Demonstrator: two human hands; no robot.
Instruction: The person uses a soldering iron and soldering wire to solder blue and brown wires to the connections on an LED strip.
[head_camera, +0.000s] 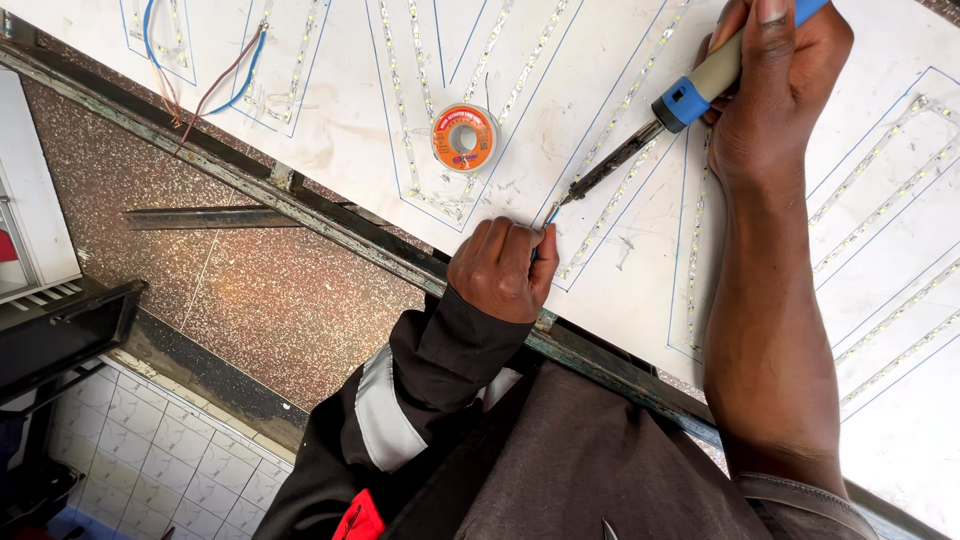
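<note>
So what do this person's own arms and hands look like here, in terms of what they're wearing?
The left hand is bare, with no glove or ring visible. Its arm wears a dark, near-black jacket sleeve with a broad grey reflective band around it, the cuff ending at the wrist. The right hand is also bare, and the right forearm is uncovered, with only a dark hem showing at the picture's lower edge.

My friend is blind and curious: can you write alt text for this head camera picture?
Seen from above, a right hand holds a blue-handled soldering iron with its tip at a thin blue wire pinched in the left hand. They work over a white board lined with LED strips, a small orange solder spool nearby.
</note>
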